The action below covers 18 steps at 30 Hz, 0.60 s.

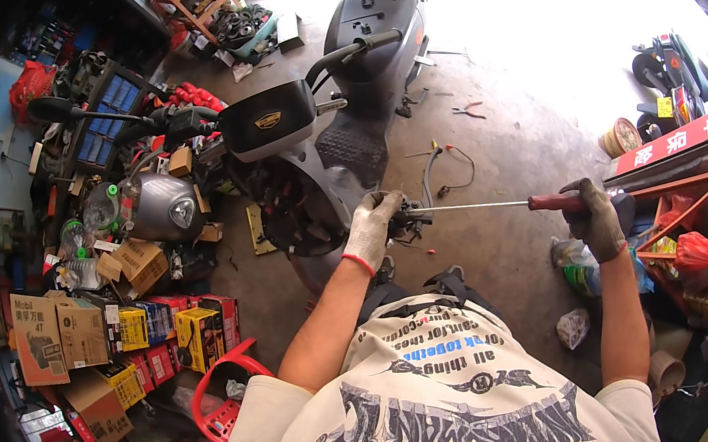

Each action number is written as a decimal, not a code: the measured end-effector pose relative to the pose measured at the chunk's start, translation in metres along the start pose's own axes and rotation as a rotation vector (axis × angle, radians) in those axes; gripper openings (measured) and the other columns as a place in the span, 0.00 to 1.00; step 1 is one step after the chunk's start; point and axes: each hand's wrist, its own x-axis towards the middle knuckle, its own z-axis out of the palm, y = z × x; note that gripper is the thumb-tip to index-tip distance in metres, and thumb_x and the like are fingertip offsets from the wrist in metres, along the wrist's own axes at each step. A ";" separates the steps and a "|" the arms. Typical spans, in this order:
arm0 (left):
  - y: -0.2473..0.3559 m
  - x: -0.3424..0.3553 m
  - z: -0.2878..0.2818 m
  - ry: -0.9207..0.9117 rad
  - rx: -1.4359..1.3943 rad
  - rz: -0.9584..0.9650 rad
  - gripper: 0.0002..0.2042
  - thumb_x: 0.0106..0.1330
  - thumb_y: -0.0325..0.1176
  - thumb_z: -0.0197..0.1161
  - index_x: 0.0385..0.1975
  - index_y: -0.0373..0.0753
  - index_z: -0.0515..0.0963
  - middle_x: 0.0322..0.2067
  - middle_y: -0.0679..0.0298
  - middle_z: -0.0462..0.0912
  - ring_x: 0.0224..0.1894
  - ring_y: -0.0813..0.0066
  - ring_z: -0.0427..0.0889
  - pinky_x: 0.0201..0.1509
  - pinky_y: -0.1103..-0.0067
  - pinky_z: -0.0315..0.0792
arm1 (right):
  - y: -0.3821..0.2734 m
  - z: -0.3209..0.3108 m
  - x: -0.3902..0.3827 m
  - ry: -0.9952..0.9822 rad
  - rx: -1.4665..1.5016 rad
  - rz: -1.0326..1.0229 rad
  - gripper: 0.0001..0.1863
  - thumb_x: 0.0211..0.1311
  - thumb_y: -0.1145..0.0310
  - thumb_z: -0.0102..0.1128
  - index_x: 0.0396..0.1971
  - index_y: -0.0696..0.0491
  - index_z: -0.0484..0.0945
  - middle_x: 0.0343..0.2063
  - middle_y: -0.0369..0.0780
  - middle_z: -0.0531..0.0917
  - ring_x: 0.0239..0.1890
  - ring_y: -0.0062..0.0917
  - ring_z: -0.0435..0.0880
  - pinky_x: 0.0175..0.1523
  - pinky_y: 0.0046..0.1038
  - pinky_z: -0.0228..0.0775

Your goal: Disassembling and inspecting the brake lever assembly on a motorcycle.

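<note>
My left hand (371, 229), in a pale work glove with a red cuff, is closed around a small dark mechanical part (409, 217) in front of the scooter. In a soiled glove, my right hand (599, 223) grips the dark red handle of a long screwdriver (488, 205). Its shaft runs level to the left, and the tip meets the dark part; how it engages there is too small to tell. Just beyond my left hand stands the grey electric scooter (350, 145), its front panel off and dark wiring showing inside the opening (293, 207).
Pliers (469, 112) and a loose cable (431, 176) lie on the concrete floor. More tools rest on the scooter's seat (369, 6). Boxes (148, 336) and a red plastic stool (221, 402) crowd the left. An orange metal rack (706, 212) stands at right.
</note>
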 end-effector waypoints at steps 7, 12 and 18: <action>0.006 -0.005 0.005 0.053 0.042 -0.033 0.13 0.72 0.38 0.61 0.47 0.34 0.75 0.35 0.65 0.81 0.33 0.79 0.79 0.34 0.79 0.73 | 0.026 -0.010 0.001 -0.071 0.078 0.025 0.25 0.77 0.47 0.49 0.43 0.56 0.81 0.21 0.36 0.78 0.15 0.15 0.68 0.19 0.20 0.56; 0.006 -0.006 0.003 0.022 0.032 -0.018 0.13 0.72 0.40 0.61 0.47 0.38 0.77 0.37 0.67 0.81 0.36 0.80 0.79 0.38 0.79 0.71 | 0.029 -0.002 -0.003 -0.067 -0.014 -0.023 0.26 0.75 0.46 0.50 0.48 0.56 0.79 0.22 0.35 0.77 0.18 0.16 0.71 0.23 0.20 0.60; 0.014 -0.009 0.000 0.020 -0.021 -0.121 0.13 0.72 0.39 0.61 0.49 0.37 0.77 0.38 0.67 0.82 0.37 0.78 0.80 0.36 0.78 0.72 | 0.016 0.003 -0.015 -0.213 0.113 0.056 0.25 0.73 0.54 0.58 0.58 0.58 0.74 0.35 0.41 0.83 0.27 0.21 0.79 0.33 0.24 0.73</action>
